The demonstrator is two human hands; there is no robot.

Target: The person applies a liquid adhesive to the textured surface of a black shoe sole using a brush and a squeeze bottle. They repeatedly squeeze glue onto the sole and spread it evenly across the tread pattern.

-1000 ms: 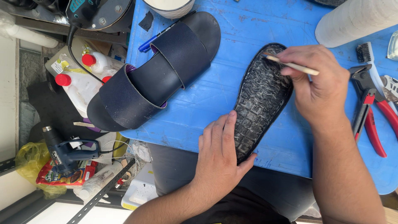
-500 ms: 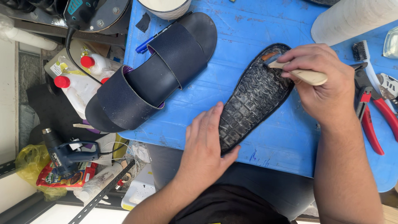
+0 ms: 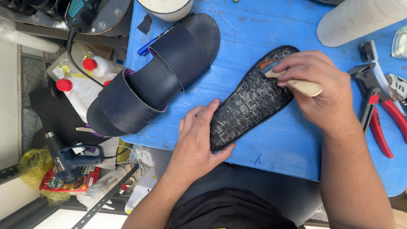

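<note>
Right hand (image 3: 322, 91) fingers still gripping brush (image 3: 292, 81), now nearer sole (image 3: 250, 104) toe; left hand (image 3: 199, 140) flat, fingers open, same heel spot.

Around the black sole (image 3: 253, 99), much escapes us. Our right hand (image 3: 319, 91) covers most of the brush (image 3: 296, 83), so only its pale handle end and a bit of the head show, and we cannot tell how the bristles meet the sole. Our left hand (image 3: 198, 138) hides the sole's near edge. Above the sole, the white roll (image 3: 360, 19) and the white tub (image 3: 166, 7) are cut by the top edge. Right of the sole, the red-handled pliers (image 3: 377, 118) run partly behind our forearm, and a glass object (image 3: 400, 42) is clipped by the right edge. The dark sandal upper (image 3: 157, 76) hides most of the blue pen (image 3: 146, 48).
</note>
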